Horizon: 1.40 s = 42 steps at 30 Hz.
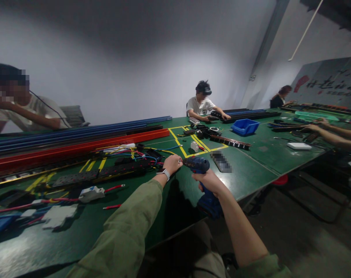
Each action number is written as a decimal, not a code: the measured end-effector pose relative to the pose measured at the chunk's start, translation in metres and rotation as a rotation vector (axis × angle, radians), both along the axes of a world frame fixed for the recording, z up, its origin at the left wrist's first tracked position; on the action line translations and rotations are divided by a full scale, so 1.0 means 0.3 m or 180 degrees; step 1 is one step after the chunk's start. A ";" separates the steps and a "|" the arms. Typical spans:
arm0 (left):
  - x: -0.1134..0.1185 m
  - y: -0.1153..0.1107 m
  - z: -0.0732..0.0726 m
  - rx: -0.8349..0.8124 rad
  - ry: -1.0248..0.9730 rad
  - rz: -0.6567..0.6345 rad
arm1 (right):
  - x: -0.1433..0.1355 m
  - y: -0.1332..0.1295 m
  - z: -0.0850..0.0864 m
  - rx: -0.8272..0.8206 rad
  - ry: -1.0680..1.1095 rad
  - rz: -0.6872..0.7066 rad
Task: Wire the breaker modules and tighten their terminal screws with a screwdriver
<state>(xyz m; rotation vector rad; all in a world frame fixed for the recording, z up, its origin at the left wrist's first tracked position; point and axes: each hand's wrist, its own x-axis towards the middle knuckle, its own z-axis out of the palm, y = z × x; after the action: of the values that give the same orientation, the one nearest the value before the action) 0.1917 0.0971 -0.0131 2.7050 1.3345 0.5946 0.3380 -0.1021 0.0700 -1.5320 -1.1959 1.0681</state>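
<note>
My right hand (pixel 210 181) is wrapped round the grip of a blue and black cordless drill (pixel 202 165). The drill's nose points left, toward my left hand (pixel 172 165). That hand is closed right at the drill's tip, its fingers pressed together; whatever they pinch is too small and hidden to name. A watch with a pale strap (pixel 163 173) is on my left wrist. Left of that hand lies a long black socket strip (pixel 126 170) among coloured wires. A dark phone (pixel 221 161), partly blurred out, lies beyond the drill.
Long red channels (pixel 134 137) and blue channels (pixel 77 133) run along the table's far left. A white breaker (pixel 92 194) with red leads sits at left. A blue bin (pixel 245 126) stands farther off. Across the table a person (pixel 202 102) handles black parts.
</note>
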 end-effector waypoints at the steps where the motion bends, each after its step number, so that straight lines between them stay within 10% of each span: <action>1: 0.000 0.001 -0.001 0.0005 0.0000 -0.0008 | 0.001 0.001 -0.001 0.0003 0.0000 -0.0008; 42: 0.006 0.004 0.001 -0.0046 -0.0010 -0.0020 | -0.002 -0.006 0.016 -0.0041 -0.0006 -0.0048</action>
<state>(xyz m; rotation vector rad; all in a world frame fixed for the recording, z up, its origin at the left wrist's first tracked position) 0.1935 0.0984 -0.0127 2.6947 1.3239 0.5863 0.3375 -0.1038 0.0748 -1.5498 -1.1793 1.0665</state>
